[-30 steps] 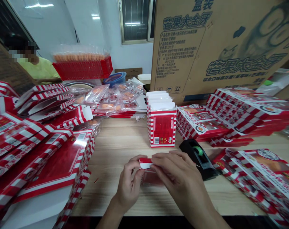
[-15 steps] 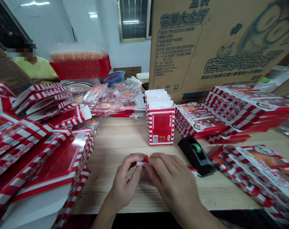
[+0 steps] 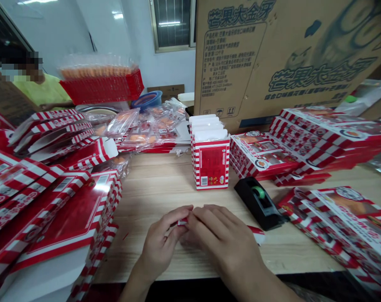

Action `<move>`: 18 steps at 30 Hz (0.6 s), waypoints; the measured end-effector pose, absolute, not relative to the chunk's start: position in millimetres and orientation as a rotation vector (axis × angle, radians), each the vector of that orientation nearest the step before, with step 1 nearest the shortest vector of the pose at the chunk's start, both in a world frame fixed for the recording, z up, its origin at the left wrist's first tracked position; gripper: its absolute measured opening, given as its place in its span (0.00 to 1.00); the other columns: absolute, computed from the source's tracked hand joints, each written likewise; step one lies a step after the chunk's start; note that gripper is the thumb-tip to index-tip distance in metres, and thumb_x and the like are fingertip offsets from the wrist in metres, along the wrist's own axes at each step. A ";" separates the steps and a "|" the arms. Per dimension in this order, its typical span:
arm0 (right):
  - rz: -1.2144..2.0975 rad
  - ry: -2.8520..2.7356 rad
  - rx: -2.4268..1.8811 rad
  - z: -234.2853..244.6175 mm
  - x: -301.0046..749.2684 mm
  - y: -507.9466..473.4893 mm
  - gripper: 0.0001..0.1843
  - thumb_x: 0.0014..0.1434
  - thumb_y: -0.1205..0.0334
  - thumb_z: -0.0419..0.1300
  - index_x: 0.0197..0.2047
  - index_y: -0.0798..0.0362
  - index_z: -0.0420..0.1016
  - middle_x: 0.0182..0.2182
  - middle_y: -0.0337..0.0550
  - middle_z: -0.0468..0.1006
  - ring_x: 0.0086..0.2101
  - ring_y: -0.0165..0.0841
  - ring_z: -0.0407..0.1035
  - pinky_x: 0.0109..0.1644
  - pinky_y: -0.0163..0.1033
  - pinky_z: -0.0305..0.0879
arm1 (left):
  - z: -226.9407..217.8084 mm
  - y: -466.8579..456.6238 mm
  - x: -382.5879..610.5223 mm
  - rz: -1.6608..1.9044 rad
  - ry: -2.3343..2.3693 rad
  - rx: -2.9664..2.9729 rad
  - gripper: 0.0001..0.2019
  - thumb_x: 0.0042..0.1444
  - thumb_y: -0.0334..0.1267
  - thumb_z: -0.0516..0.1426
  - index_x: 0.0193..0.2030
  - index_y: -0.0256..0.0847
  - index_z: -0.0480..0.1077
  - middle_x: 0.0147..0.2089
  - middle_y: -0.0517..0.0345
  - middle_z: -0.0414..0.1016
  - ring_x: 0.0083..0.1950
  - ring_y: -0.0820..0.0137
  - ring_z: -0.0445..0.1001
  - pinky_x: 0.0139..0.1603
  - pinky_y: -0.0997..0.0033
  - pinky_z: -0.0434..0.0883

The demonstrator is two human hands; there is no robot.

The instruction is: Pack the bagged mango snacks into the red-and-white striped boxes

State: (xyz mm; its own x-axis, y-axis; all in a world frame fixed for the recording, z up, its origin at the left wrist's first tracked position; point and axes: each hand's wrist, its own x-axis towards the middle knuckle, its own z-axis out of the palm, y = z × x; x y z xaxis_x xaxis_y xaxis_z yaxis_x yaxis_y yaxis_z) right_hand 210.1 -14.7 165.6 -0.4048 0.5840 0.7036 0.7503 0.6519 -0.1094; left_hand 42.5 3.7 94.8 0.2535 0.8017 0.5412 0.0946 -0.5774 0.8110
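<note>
Low over the front of the table, my left hand (image 3: 160,241) and my right hand (image 3: 223,241) meet with bent fingers on a red-and-white cardboard box (image 3: 182,221). My left thumb and index finger pinch its edge. My right fingers lie over the top of it and hide most of it. A red-and-white cardboard tip (image 3: 257,231) pokes out beyond my right hand; whether it belongs to the same box I cannot tell. Behind my hands stands a row of upright boxes (image 3: 211,165) with white flaps up. To the right sits a black tape dispenser (image 3: 259,205) with green tape.
Piled at left are striped boxes (image 3: 64,218) with open flaps. Finished-looking windowed boxes (image 3: 328,138) are stacked at right, with more (image 3: 344,226) near the front. Clear bags of orange pieces (image 3: 146,130) lie at the back. A large brown carton (image 3: 234,75) rises behind; a person (image 3: 41,90) is far left.
My right hand has shifted slightly left, nearer my left fingertips, and now covers more of the held box. The whole view has moved a little.
</note>
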 end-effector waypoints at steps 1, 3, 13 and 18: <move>-0.251 -2.158 -1.001 167.5 215.6 -16.3 0.26 0.73 0.65 0.39 0.38 0.58 0.78 0.33 0.44 0.83 0.32 0.34 0.76 0.43 0.41 0.71 | 95.1 3.6 43.6 1.393 0.797 1.846 0.17 0.62 0.26 0.55 0.54 0.47 0.71 0.52 0.53 0.79 0.52 0.67 0.78 0.51 0.70 0.77; -0.188 -2.192 -1.018 169.6 229.4 -21.2 0.23 0.73 0.64 0.41 0.42 0.55 0.78 0.35 0.43 0.84 0.34 0.33 0.78 0.47 0.43 0.71 | 95.7 3.3 45.5 1.422 0.750 1.829 0.15 0.62 0.26 0.55 0.52 0.47 0.71 0.49 0.55 0.79 0.51 0.70 0.78 0.50 0.72 0.76; -0.103 -2.006 -1.182 162.1 245.9 -31.0 0.10 0.64 0.70 0.54 0.40 0.50 0.76 0.33 0.40 0.84 0.31 0.34 0.78 0.43 0.44 0.75 | 105.1 4.2 51.3 1.300 0.709 2.062 0.15 0.62 0.28 0.56 0.54 0.48 0.67 0.49 0.54 0.73 0.50 0.71 0.74 0.49 0.75 0.72; 0.042 -2.048 -1.104 160.9 261.5 -28.7 0.10 0.68 0.62 0.54 0.43 0.49 0.78 0.40 0.42 0.84 0.39 0.34 0.79 0.43 0.37 0.76 | 105.5 6.3 52.9 1.378 0.709 2.024 0.13 0.62 0.28 0.56 0.50 0.47 0.69 0.47 0.56 0.75 0.47 0.72 0.76 0.46 0.77 0.73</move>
State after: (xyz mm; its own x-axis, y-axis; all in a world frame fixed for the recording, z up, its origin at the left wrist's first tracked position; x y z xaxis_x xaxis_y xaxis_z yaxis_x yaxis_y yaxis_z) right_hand 261.5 -28.7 160.9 -0.3065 0.7170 0.6260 0.6910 0.6199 -0.3717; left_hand 52.9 6.3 105.5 0.3238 0.7058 0.6301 0.1024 -0.6882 0.7182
